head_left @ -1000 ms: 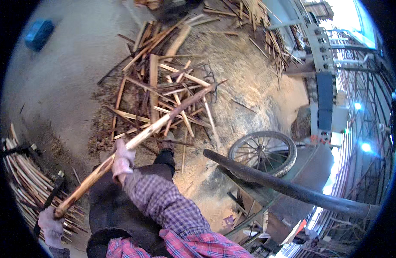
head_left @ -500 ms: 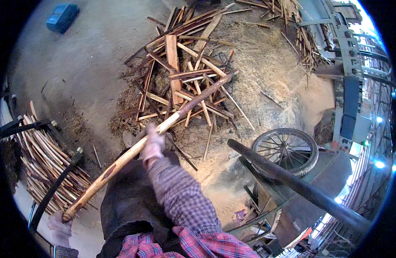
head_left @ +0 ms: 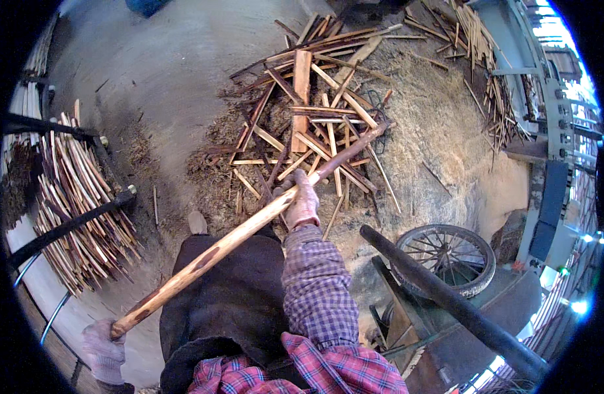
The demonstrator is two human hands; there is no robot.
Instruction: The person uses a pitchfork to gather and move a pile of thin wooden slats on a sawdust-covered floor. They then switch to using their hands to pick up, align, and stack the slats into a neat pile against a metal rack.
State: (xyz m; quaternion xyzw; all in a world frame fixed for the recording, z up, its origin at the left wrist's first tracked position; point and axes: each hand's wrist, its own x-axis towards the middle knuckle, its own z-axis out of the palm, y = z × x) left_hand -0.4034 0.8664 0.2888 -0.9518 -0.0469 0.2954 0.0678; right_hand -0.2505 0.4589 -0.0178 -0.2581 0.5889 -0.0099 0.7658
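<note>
Both my gloved hands, left (head_left: pixel 104 348) at the butt and right (head_left: pixel 303 203) midway, were closed around the long, stiff, weighty brown wooden pole (head_left: pixel 249 230) slanting into the splintered wood-scrap heap (head_left: pixel 302 125).

Both gloved hands grip a long wooden pole (head_left: pixel 249 226): the right hand (head_left: pixel 302 203) midway along it, the left hand (head_left: pixel 104 349) at its butt, at seven o'clock. The far end lies in a heap of wood scraps (head_left: pixel 308 125) at twelve. A wheelbarrow (head_left: pixel 446 282) stands at four, stacked sticks (head_left: pixel 79 197) at nine.
</note>
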